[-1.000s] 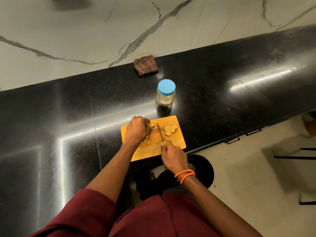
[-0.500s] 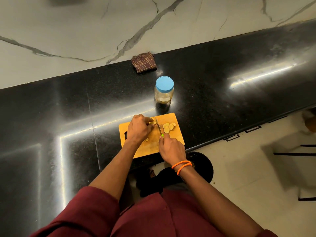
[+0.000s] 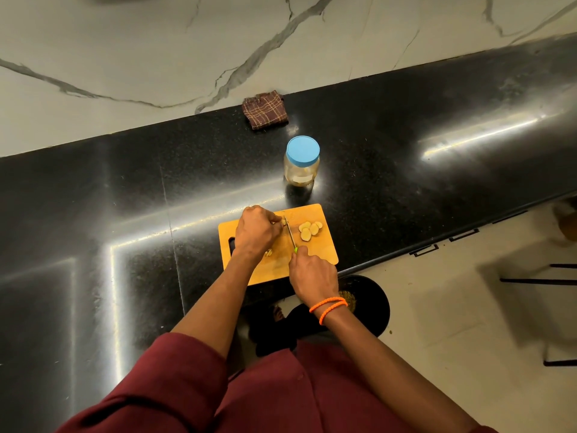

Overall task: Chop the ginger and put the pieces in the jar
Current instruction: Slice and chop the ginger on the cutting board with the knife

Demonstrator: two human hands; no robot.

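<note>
Nearest the body, the right hand (image 3: 313, 273) wraps the green handle of a small knife (image 3: 291, 235), an orange band on its wrist. From that grip the blade runs away from the person and slightly to the left, across the wooden cutting board (image 3: 324, 254) that lies at the near edge of the black tabletop (image 3: 406, 189).

Just beyond and to the left, the left hand (image 3: 254, 231) rests knuckles-up on the board, its fingertips curled down and pinching the uncut ginger piece (image 3: 283, 221). Only a small end of it shows past the fingers, so its long axis cannot be read with certainty; it seems to lie left to right, roughly across the blade. The blade's far part meets that exposed end just to the right of the left fingertips, and this is the relation the coming cut turns on: the edge should fall on the free end, with the holding fingers kept to the blade's left.

To the right of the blade, well clear of both hands, a small cluster of cut ginger slices (image 3: 309, 229) lies on the board. A few scraps sit near the left wrist.

Farther back, beyond the board's far edge, stands the jar (image 3: 301, 170) with its blue lid (image 3: 303, 150) still on, so it needs opening before any pieces go in. Farthest, a folded checked cloth (image 3: 265, 114) lies against the marble wall.
</note>
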